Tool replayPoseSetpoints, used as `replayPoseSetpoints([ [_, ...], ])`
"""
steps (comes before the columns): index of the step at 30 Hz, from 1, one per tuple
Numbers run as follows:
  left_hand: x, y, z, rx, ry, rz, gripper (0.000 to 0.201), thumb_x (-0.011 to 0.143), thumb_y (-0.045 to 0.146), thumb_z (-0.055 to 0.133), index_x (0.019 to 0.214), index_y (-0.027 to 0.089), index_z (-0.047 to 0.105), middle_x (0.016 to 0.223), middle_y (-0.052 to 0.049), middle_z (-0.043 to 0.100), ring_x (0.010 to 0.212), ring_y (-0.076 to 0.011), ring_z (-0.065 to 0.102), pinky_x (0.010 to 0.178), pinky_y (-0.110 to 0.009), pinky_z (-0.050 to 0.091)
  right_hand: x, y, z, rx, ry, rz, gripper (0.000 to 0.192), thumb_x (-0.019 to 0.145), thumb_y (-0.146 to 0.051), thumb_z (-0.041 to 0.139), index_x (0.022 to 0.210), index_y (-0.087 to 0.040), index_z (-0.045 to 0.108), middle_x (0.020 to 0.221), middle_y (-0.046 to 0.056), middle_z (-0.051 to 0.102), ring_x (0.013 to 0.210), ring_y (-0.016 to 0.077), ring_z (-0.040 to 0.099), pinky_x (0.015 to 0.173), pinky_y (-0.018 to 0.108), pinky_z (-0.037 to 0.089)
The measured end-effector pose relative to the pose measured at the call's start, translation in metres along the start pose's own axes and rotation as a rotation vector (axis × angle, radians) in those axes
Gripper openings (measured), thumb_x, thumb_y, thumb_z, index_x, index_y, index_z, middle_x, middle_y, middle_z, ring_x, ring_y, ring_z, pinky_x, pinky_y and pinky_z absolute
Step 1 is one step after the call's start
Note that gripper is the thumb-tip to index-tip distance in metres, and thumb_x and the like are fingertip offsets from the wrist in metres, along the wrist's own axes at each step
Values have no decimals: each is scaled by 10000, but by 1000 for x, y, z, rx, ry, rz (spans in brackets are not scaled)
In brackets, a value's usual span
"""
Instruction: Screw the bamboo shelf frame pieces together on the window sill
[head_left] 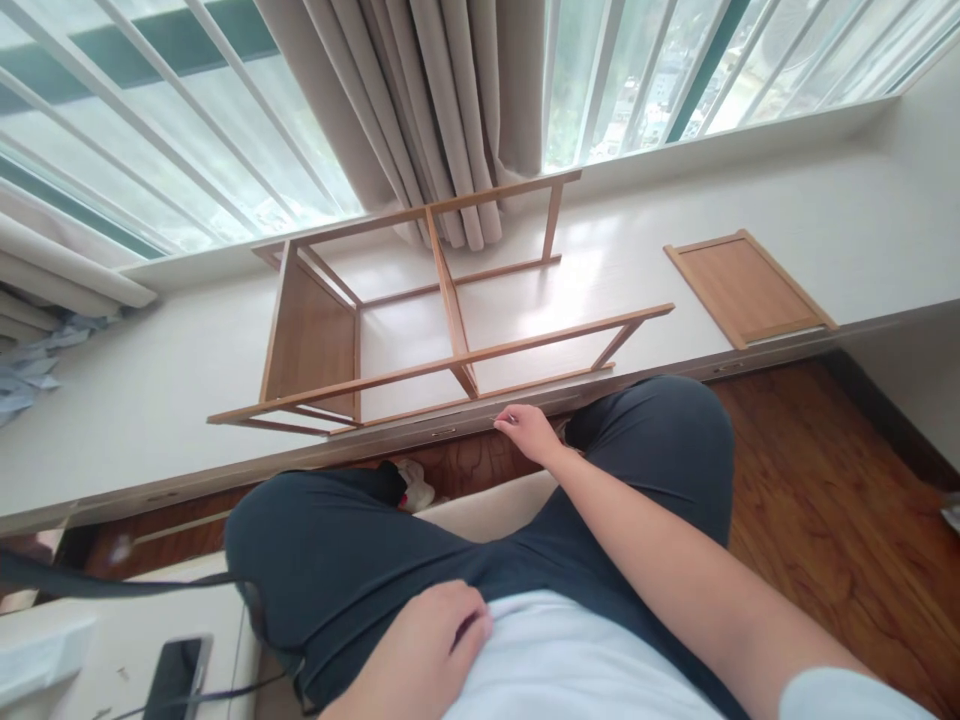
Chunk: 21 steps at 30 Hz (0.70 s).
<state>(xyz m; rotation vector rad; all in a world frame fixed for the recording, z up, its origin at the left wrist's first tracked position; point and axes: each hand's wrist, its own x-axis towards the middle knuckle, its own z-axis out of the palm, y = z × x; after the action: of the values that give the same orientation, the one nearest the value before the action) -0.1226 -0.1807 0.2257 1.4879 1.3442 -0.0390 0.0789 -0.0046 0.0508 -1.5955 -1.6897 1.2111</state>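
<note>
A wooden frame (452, 290) lies on its side on the white window ledge, with a solid panel (315, 340) at its left end and a crossbar near its middle. My right hand (529, 435) is just in front of the frame's near edge, between my knees. Its thumb and fingers are pinched together around something small and shiny, too small to name. My left hand (439, 645) rests at my waist against the white shirt (562, 655), its fingers curled in. Whatever it may hold is hidden.
A separate wooden panel (750, 285) lies on the ledge (622, 240) at right. Curtains (435, 110) hang behind the frame. At lower left, a phone (178, 675) and a dark cable or strap (135, 588) are by a white surface (225, 630).
</note>
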Motion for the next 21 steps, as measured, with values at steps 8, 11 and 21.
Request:
replayPoseSetpoints([
  [8,-33,-40,33,78,118,-8,308,892,515,535,1027,326,737,1076,-89,668,1022,-271,591,956,-377,430,-14,-21,5,-11,-53,-93,168,844,-305,636,834,-183,751,764,28,701,724,166,591,720,276,414],
  [11,-31,-49,41,83,142,103,328,940,474,449,928,278,711,1143,-101,645,1051,-255,570,964,-356,421,-16,-20,7,-16,-72,-112,170,841,-307,630,830,-184,746,765,28,700,726,168,588,713,276,408],
  [21,-34,-22,10,58,-90,-69,403,969,473,349,983,250,685,902,-27,704,847,-205,616,784,-277,418,-13,-22,22,96,-62,-61,200,795,-325,624,746,-175,748,723,37,702,730,183,605,702,287,405],
])
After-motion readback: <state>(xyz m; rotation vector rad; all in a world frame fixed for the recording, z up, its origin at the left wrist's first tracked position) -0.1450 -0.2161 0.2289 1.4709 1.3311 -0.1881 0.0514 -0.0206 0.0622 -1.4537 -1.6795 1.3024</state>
